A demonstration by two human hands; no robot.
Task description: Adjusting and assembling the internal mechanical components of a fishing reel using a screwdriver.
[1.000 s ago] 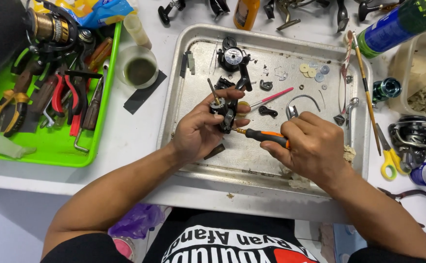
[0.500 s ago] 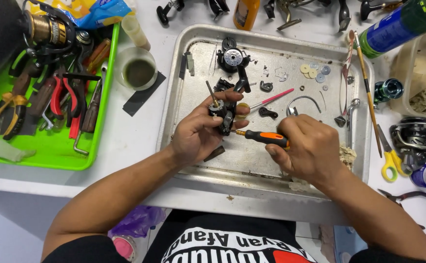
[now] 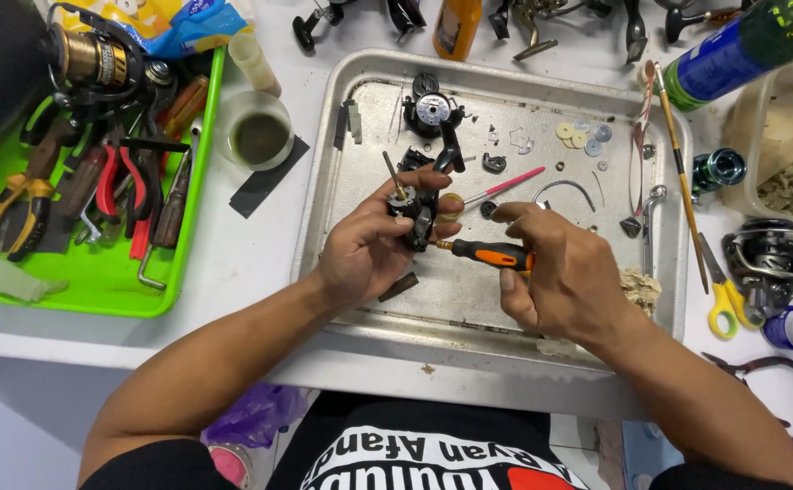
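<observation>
Right hand around screwdriver

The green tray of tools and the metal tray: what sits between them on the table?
In the head view, a small cup of dark liquid on a black strip lies between the green tray and metal tray.

Light: bright, even, from overhead
Glare: soft sheen on the metal tray
Shadows: faint, short
Focus: sharp centre; corners slightly stretched
</observation>
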